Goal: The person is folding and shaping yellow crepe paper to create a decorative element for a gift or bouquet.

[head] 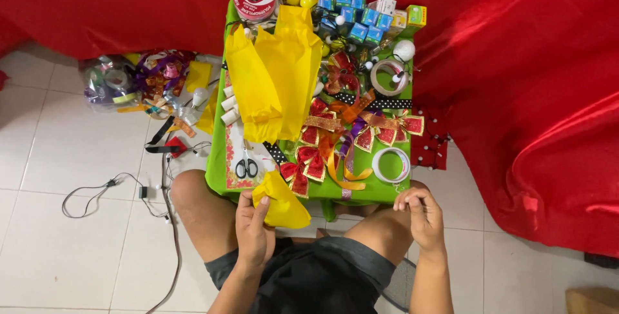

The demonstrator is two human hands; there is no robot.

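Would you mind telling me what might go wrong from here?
The yellow cloth in the left hand hangs close to the bows at the table edge and might drag one off. The scissors lie near that hand, which might brush their blades. Cables by the left knee might snag.

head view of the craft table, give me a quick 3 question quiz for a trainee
1. True or false: the left hand holds a piece of yellow paper.
2. What lies on the green table just above the left hand? A) scissors B) a stapler C) a pen
3. What is the right hand doing at the table's near edge?

Key
1. True.
2. A, the scissors.
3. Its fingers are pinched together just below a roll of tape; whether they hold anything is too small to tell.
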